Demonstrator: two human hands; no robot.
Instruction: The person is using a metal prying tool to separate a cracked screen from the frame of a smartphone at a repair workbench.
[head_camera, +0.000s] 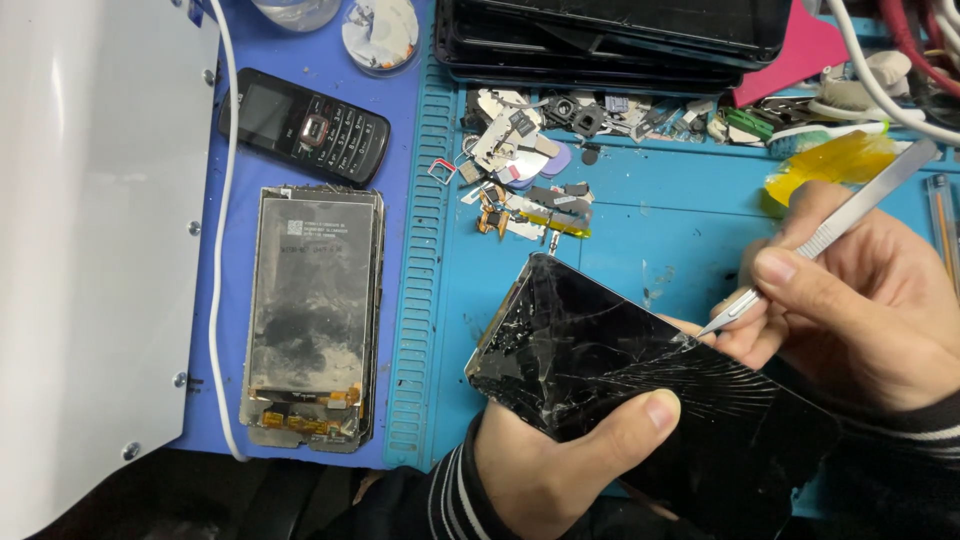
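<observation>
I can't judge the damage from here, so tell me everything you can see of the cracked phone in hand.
The cracked phone is a black, flat slab with a glossy glass face, shattered in fine lines that fan out from its upper right edge, with chipped patches along the left edge. It is held tilted above the blue mat. The left hand grips it from below, thumb across the glass. The metal tweezers in the right hand touch its upper edge.

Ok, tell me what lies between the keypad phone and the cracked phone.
Head view: the stripped display panel lies between the keypad phone and the cracked phone, plus the blue mat's ribbed edge.
</observation>
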